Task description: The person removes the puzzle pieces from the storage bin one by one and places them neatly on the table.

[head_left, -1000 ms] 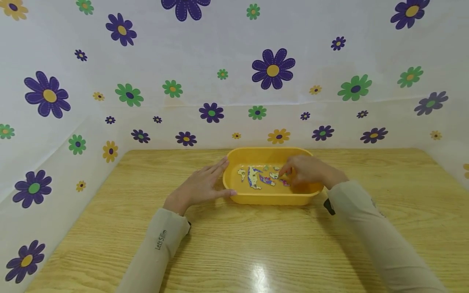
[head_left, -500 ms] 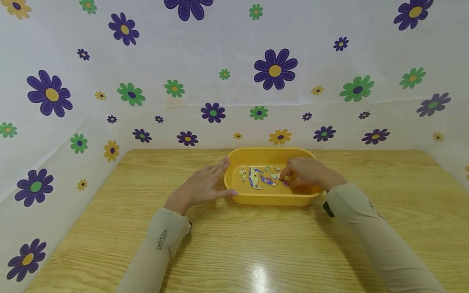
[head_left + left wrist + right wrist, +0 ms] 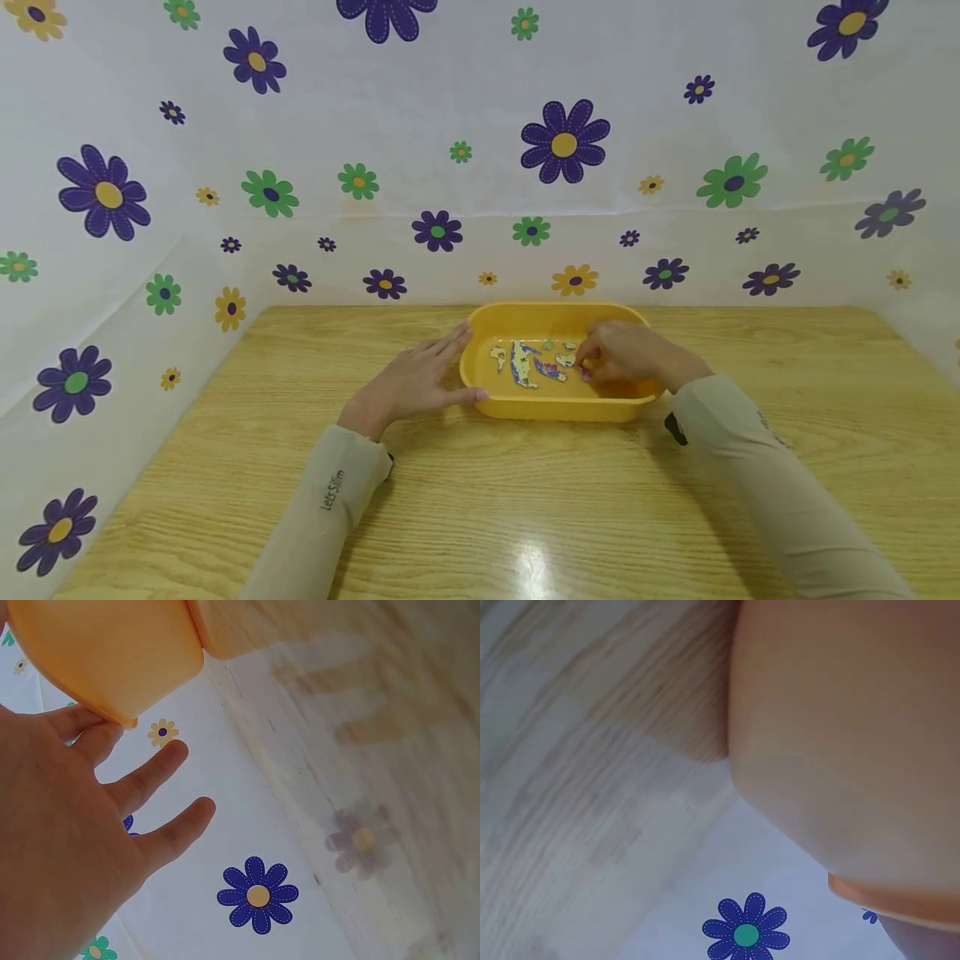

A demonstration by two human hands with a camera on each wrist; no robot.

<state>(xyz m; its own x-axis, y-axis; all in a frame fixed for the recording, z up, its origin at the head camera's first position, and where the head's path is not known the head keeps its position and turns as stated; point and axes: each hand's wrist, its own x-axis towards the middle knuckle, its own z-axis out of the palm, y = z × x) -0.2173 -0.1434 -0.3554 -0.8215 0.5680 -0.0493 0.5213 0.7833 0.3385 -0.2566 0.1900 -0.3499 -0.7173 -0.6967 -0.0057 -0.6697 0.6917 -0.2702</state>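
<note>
On the wooden table stands a yellow oblong plastic basin [image 3: 555, 408]. Flat, irregular cut-out pieces lie on its floor, among them a long cream and blue one [image 3: 521, 365] and a purple-patterned one [image 3: 551, 370]. My left hand [image 3: 412, 379] rests at the basin's left end, fingers and thumb spread along the rim; the left wrist view shows fingertips touching that rim. Inside the right half is my right hand [image 3: 626, 350], fingers bent down beside a small pink piece [image 3: 586, 375]. Whether they pinch it is hidden. The right wrist view shows mostly the basin's outer wall [image 3: 840, 750].
A white cloth with purple, green and yellow flowers [image 3: 564, 145] hangs behind and to the left of the wooden table [image 3: 450, 500]. The basin stands near the table's back edge.
The right hand's fingertips shift only slightly among the pieces, near the pink one. The left hand stays at the rim, and the head view has swung a little.
</note>
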